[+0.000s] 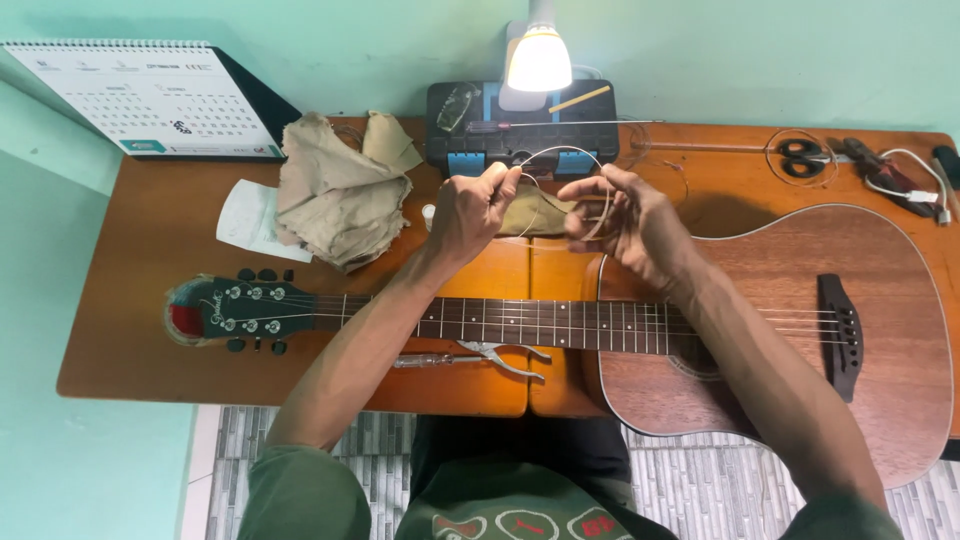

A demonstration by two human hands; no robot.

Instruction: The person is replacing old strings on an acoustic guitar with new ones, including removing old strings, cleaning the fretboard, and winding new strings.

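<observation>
Step in hand: uncoiling guitar string [560, 152]. Left hand [478, 208], right hand [625, 215] both pinch coil (above guitar [760, 320]). Next likely: straighten 1 end carefully.

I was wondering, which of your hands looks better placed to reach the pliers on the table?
Probably the left hand: it holds the coiled guitar string almost straight above the pliers, while the right hand is over the guitar body.

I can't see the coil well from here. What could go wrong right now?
The coiled string, held between the left hand and right hand, could spring loose and kink. Its free end might whip toward the lamp. The pliers beside the guitar lie near the table edge.
</observation>
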